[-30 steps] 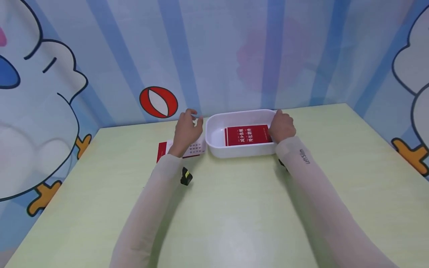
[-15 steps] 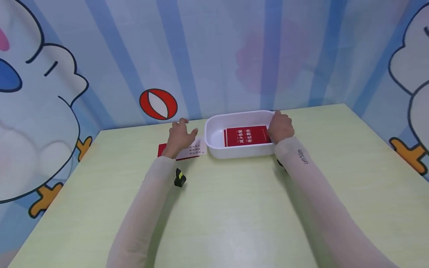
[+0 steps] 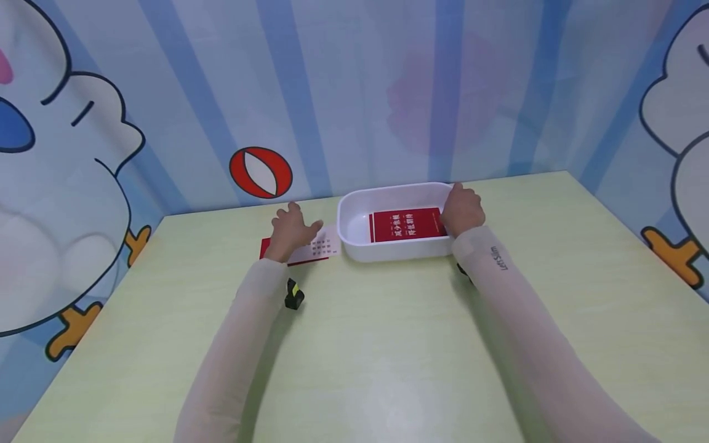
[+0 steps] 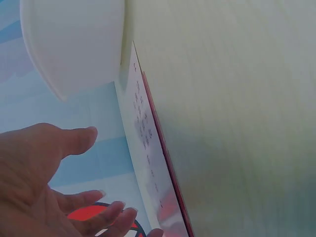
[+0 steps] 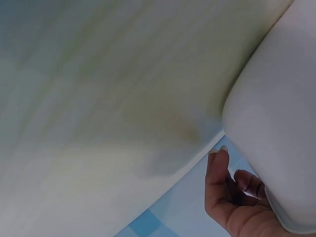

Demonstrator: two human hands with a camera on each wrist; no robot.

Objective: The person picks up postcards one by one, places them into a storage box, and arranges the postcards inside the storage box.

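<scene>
A white tray [image 3: 354,212] stands at the far middle of the pale green table [image 3: 388,351], with a red card [image 3: 408,224] lying flat inside it. My right hand [image 3: 463,209] grips the tray's right end; in the right wrist view its fingers [image 5: 222,182] curl against the tray's outer wall [image 5: 276,113]. A red-and-white card [image 3: 321,249] lies on the table just left of the tray. My left hand [image 3: 292,226] is spread over that card's left part. In the left wrist view the left hand [image 4: 54,197] has straight, spread fingers beside the card [image 4: 148,148] and holds nothing.
Cartoon-printed walls close in the table at the back and on both sides, with a red-and-white ball picture [image 3: 260,171] behind the left hand. A small black-and-yellow device [image 3: 293,295] hangs at my left wrist. The near half of the table is bare green surface.
My left hand has moved left and down from the tray's left rim to over the card beside it. My right hand stays on the tray's right end.
</scene>
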